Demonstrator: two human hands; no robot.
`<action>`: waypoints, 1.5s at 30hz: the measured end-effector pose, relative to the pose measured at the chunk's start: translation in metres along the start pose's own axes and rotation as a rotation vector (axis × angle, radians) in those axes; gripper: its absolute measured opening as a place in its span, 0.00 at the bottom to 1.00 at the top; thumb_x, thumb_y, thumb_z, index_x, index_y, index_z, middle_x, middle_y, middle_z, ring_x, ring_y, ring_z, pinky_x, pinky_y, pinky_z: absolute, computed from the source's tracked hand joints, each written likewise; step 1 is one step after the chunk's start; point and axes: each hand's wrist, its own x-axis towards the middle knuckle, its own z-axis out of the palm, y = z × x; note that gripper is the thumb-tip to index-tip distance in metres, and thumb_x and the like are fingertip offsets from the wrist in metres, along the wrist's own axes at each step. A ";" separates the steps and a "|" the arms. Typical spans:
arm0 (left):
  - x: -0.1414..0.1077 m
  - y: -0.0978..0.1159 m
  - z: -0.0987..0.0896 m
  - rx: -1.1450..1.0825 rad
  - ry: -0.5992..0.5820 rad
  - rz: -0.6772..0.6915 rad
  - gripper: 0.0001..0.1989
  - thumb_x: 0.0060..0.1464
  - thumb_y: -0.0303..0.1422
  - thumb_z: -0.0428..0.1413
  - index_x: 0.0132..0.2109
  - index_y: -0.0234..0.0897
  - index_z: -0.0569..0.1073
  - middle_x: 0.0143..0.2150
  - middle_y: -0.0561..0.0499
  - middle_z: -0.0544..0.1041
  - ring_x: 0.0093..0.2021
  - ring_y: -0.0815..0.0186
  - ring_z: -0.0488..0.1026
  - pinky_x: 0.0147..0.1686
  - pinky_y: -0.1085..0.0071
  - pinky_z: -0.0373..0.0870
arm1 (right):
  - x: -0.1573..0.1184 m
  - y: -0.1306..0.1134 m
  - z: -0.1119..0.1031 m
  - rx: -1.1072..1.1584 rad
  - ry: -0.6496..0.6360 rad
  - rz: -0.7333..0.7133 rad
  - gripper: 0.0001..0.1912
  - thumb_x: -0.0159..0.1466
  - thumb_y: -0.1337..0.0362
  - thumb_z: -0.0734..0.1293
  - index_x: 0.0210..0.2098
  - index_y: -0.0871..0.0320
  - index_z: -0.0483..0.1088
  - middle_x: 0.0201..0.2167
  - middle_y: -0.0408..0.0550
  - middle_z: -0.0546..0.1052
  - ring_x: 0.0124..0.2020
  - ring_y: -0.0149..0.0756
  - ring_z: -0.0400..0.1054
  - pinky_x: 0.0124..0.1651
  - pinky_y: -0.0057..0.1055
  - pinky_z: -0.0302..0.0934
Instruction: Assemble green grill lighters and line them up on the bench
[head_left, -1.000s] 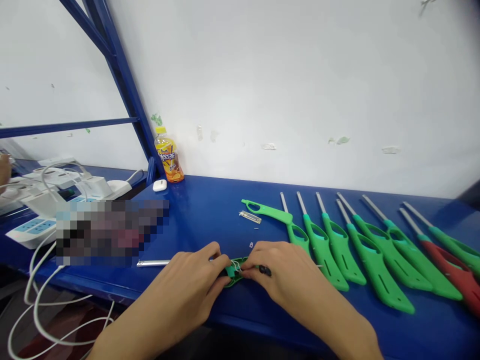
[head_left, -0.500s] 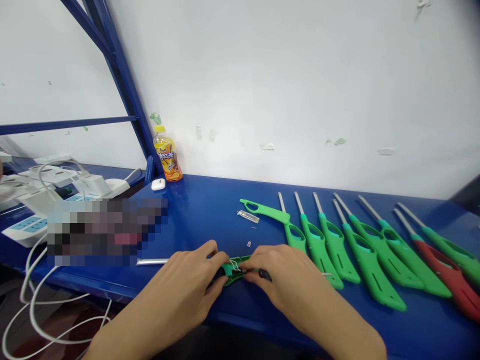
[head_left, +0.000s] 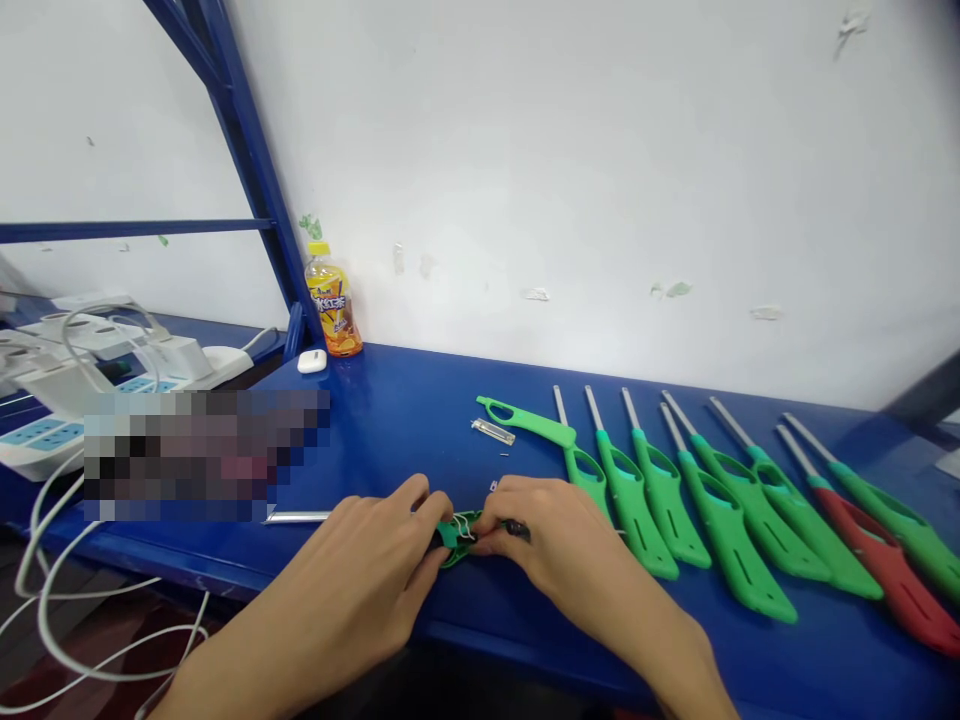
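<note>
My left hand point(head_left: 394, 545) is closed on the teal collar end of an opened green lighter point(head_left: 459, 552); its metal tube point(head_left: 298, 517) sticks out to the left of that hand. White wires show inside the green body between my hands. The fingers of my right hand point(head_left: 529, 520) are pinched together at the inside of the body, and a dark handle lies within that hand. Just behind the fingers is a small metal piece point(head_left: 493, 486). Farther back are a green half shell point(head_left: 529, 422), a silver metal part point(head_left: 493, 432) and a tiny pin point(head_left: 504, 455).
Several green lighters point(head_left: 742, 540) and a red one point(head_left: 892, 560) lie in a row at the right. A drink bottle point(head_left: 334, 305) and white case point(head_left: 312, 361) stand at the back left. Power strips point(head_left: 45, 440) with cables are at the far left.
My right hand has moved slightly left, closer to my left hand, and now partly covers the small metal piece. The view has shifted slightly. Both hands remain at the opened lighter.
</note>
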 end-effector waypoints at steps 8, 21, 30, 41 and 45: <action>0.000 0.004 -0.007 0.045 -0.029 0.006 0.09 0.69 0.30 0.47 0.46 0.44 0.72 0.43 0.49 0.74 0.35 0.55 0.77 0.31 0.62 0.59 | -0.004 -0.004 -0.002 -0.101 -0.024 -0.014 0.12 0.70 0.71 0.69 0.36 0.47 0.81 0.34 0.36 0.80 0.36 0.30 0.75 0.38 0.29 0.56; 0.002 -0.007 -0.009 -0.048 0.048 -0.022 0.10 0.69 0.30 0.53 0.48 0.45 0.78 0.45 0.49 0.78 0.44 0.55 0.76 0.45 0.59 0.69 | -0.002 -0.049 0.005 -0.612 -0.241 0.114 0.16 0.65 0.76 0.68 0.49 0.55 0.80 0.41 0.50 0.82 0.30 0.40 0.79 0.22 0.37 0.35; 0.001 -0.049 -0.010 -0.198 -0.004 -0.084 0.08 0.66 0.29 0.55 0.46 0.44 0.79 0.47 0.50 0.79 0.46 0.59 0.76 0.49 0.62 0.69 | -0.004 -0.023 0.009 -0.490 -0.105 0.117 0.14 0.65 0.73 0.70 0.39 0.46 0.82 0.38 0.42 0.83 0.27 0.35 0.76 0.24 0.35 0.37; 0.000 -0.049 -0.021 -0.218 -0.026 -0.049 0.12 0.67 0.26 0.52 0.42 0.45 0.79 0.42 0.53 0.78 0.43 0.63 0.75 0.44 0.68 0.67 | -0.001 -0.023 0.004 -0.419 -0.148 0.160 0.12 0.68 0.70 0.70 0.38 0.46 0.83 0.36 0.43 0.82 0.31 0.37 0.77 0.25 0.35 0.37; -0.001 -0.045 -0.025 -0.213 -0.047 -0.025 0.13 0.67 0.27 0.52 0.44 0.48 0.80 0.43 0.54 0.79 0.43 0.64 0.76 0.45 0.69 0.67 | -0.001 -0.022 0.005 -0.420 -0.130 0.149 0.11 0.67 0.70 0.70 0.35 0.47 0.82 0.33 0.42 0.82 0.29 0.36 0.76 0.26 0.35 0.37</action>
